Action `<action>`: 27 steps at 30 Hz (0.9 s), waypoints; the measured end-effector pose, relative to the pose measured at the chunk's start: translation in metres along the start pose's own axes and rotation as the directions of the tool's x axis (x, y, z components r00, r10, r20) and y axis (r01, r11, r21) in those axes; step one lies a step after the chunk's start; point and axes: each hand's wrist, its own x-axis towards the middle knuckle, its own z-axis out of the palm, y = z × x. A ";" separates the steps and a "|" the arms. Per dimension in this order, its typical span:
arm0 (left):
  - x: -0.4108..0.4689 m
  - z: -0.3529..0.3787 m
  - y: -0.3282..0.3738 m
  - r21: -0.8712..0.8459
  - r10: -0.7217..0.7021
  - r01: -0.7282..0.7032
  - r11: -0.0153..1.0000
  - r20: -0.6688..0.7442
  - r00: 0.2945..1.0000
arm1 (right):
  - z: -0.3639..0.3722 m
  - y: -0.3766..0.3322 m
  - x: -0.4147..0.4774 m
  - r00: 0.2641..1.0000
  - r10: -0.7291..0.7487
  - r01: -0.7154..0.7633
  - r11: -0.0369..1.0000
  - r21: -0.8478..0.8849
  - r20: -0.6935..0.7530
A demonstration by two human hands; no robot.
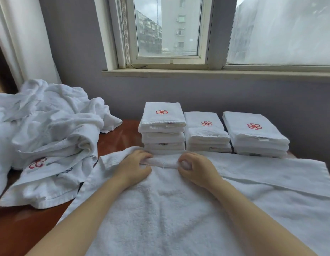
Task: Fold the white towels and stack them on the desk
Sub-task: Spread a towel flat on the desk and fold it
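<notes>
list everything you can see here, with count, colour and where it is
desk: one, reddish-brown wood, under everything
spread towel: one, white, flat across the near side of the desk
left stack, middle stack, right stack: three, white folded towels with red flower logos, in a row behind the spread towel
unfolded pile: one heap, white towels, on the left of the desk
window: one, white frame, in the grey wall behind
curtain: one, white, far left
left hand: one, grips the spread towel's far edge
right hand: one, pinches the same edge
</notes>
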 end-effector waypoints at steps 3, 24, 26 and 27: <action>0.002 -0.003 0.002 0.028 -0.007 0.007 1.000 0.020 1.000 | -0.016 -0.006 0.009 0.981 0.051 -0.032 0.994 -0.106 0.186; -0.007 -0.019 0.020 -0.049 -0.065 0.051 0.997 -0.355 0.933 | -0.042 -0.015 -0.009 0.979 0.130 -0.085 0.961 -0.262 0.160; -0.011 -0.025 0.029 -0.029 0.008 -0.022 0.999 -0.420 0.908 | -0.034 -0.016 -0.015 0.991 0.108 -0.080 0.949 -0.304 0.076; -0.014 -0.029 0.034 -0.013 0.045 -0.057 0.998 -0.447 0.894 | -0.034 -0.016 -0.016 0.996 0.089 -0.084 0.944 -0.320 0.001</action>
